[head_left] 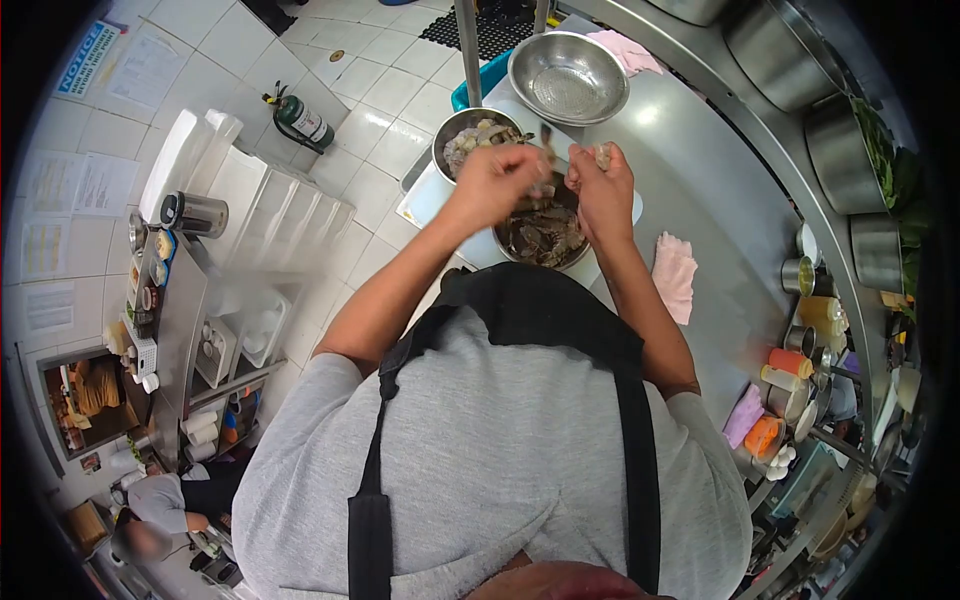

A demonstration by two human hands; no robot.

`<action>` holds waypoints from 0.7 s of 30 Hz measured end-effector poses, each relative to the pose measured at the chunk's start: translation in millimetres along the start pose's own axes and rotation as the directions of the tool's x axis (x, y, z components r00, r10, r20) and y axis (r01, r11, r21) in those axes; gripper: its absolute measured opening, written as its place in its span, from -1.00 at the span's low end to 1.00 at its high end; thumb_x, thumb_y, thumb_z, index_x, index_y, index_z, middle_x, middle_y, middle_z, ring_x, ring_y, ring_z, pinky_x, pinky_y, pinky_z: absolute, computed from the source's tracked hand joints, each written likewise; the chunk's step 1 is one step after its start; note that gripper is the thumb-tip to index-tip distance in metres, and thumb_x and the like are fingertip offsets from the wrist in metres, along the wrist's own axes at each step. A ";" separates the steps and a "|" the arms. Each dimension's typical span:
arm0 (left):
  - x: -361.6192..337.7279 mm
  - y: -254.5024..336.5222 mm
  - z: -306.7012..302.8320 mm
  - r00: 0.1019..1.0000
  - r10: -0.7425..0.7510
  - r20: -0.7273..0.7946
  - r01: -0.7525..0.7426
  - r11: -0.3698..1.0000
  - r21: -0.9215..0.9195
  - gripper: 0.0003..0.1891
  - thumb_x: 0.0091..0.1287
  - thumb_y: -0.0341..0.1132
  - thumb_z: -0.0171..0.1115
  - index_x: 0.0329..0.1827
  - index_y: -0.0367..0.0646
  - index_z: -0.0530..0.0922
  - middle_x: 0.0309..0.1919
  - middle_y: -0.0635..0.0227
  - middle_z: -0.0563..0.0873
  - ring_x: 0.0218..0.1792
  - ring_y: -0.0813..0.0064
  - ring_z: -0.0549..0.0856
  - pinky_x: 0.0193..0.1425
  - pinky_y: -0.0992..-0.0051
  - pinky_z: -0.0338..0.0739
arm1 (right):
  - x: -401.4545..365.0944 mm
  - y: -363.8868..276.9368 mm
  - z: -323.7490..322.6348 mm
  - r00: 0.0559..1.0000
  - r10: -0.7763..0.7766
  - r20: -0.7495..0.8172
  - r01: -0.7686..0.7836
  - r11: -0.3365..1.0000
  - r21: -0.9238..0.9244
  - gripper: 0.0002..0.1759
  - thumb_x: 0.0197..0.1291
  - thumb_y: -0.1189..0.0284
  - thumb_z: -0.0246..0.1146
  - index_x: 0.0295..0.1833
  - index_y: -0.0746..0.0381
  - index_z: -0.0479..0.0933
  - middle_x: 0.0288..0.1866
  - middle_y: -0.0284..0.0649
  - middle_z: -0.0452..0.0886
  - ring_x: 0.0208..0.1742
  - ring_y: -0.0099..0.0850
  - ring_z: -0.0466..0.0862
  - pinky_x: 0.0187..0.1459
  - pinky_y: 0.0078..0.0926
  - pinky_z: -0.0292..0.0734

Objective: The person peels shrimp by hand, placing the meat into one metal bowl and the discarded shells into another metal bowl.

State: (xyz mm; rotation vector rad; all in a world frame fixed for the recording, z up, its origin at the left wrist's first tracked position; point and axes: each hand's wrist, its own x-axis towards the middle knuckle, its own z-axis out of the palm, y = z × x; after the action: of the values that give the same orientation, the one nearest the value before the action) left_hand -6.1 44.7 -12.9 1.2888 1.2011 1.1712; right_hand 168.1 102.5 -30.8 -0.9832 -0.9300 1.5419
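Both my hands are raised over a metal bowl [545, 240] full of dark raw shrimp on a white cutting board [428, 195]. My left hand [497, 178] is closed around a shrimp [548, 140], pinching it near the tail. My right hand [600, 180] grips a pale piece of the same shrimp [603, 155]. Just behind my left hand stands a second metal bowl [470, 135] holding pale peeled pieces.
An empty steel colander bowl [568, 75] sits farther back on the steel counter [700, 170]. A pink cloth [675, 275] lies right of the board. Steel pots, cups and containers line the right edge. Another person [165, 510] crouches at lower left near shelves.
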 end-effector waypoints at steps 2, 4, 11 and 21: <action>19.6 -14.4 -24.3 0.994 0.028 -0.108 -0.027 1.000 0.013 -0.76 0.50 -0.31 0.33 0.06 -0.28 0.78 -0.24 0.32 0.84 -0.32 0.62 0.76 -0.19 0.52 0.67 | 4.2 -0.3 -8.5 0.998 0.050 0.023 -0.049 0.998 -0.039 -0.84 0.29 0.52 0.36 -0.16 0.22 0.49 -0.41 -0.34 0.55 -0.45 -0.57 0.54 -0.36 -0.48 0.48; 35.4 -23.8 -53.6 0.947 0.045 -0.318 0.090 0.914 0.396 -0.68 0.47 -0.17 0.36 0.06 -0.26 0.77 -0.28 0.21 0.83 -0.35 0.56 0.79 -0.17 0.41 0.69 | 6.5 -1.1 -11.0 0.993 0.109 0.049 -0.104 0.991 -0.079 -0.86 0.28 0.53 0.33 -0.15 0.21 0.48 -0.41 -0.37 0.54 -0.47 -0.57 0.52 -0.38 -0.50 0.46; 34.3 -40.3 -53.4 0.941 0.266 -0.209 -0.042 0.705 0.708 -0.62 0.50 -0.06 0.29 0.09 -0.19 0.77 -0.10 0.13 0.82 -0.14 0.46 0.81 -0.01 0.30 0.66 | 9.4 -15.3 -0.8 0.932 0.073 0.356 0.246 0.594 -0.766 -0.79 0.21 0.37 0.34 -0.11 0.24 0.57 -0.22 -0.11 0.69 -0.21 -0.27 0.69 -0.13 -0.32 0.58; 3.5 -37.3 -13.5 0.808 -0.522 0.273 0.472 0.297 -0.830 -0.55 0.68 0.03 -0.09 0.25 -0.11 0.59 0.19 0.20 0.71 0.24 0.14 0.70 0.39 -0.06 0.56 | 11.2 -44.9 49.5 0.668 0.109 0.736 0.706 0.222 -0.673 -0.71 0.27 0.45 0.26 0.07 0.19 0.73 -0.10 -0.04 0.78 -0.05 -0.03 0.77 0.00 -0.13 0.65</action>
State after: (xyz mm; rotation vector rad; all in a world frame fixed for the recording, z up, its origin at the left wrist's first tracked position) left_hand -21.4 49.9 -49.3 0.0309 0.7078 1.0730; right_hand 136.4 117.1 27.2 -0.8307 -2.6676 0.7421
